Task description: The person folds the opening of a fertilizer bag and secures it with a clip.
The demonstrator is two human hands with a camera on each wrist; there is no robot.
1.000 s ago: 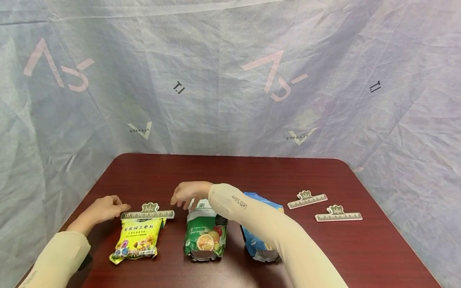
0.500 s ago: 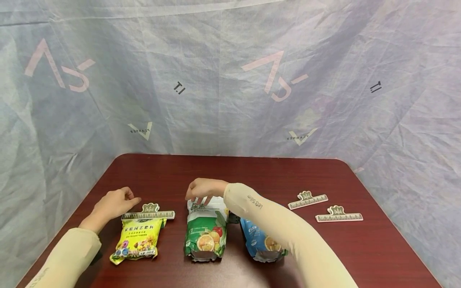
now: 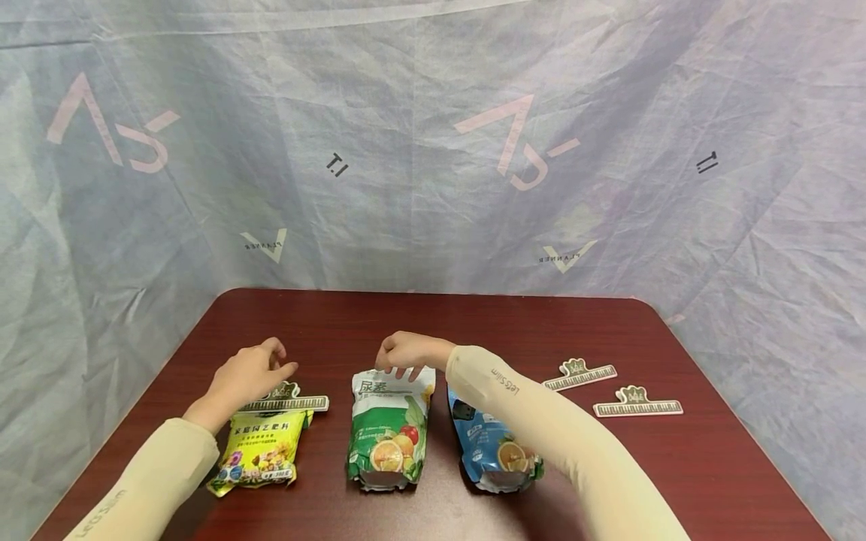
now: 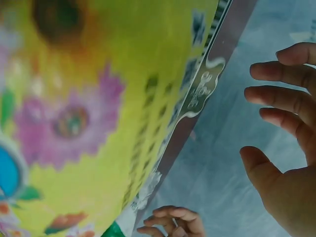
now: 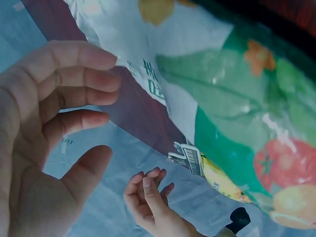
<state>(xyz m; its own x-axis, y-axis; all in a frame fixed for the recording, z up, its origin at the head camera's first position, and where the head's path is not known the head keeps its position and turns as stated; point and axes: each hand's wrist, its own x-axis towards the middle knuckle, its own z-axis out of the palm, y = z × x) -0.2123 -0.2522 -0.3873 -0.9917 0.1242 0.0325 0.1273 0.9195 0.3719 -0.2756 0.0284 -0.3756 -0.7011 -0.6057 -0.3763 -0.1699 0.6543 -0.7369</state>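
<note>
My left hand [image 3: 246, 373] hovers over the left part of a piano-keyboard-patterned clip [image 3: 291, 404]. That clip sits across the top edge of a yellow fertilizer bag [image 3: 264, 447] printed with flowers. In the left wrist view the fingers are loosely spread and hold nothing. My right hand [image 3: 409, 351] is above the top edge of a green and white fertilizer bag [image 3: 386, 432] with fruit on its front. Its fingers curve loosely, with a gap to the thumb, and hold nothing in the right wrist view. Whether the fingertips touch the bag, I cannot tell.
A blue bag [image 3: 490, 447] lies right of the green one, partly covered by my right sleeve [image 3: 541, 421]. Two more keyboard-patterned clips, one tilted [image 3: 580, 376] and one straight [image 3: 638, 404], lie on the right of the dark red table [image 3: 433, 315]. Patterned cloth hangs behind.
Both hands have moved to the right. The left now covers part of the clip on the yellow bag. The right has shifted along the green bag's top, uncovering its white upper left. The bags stay put.
</note>
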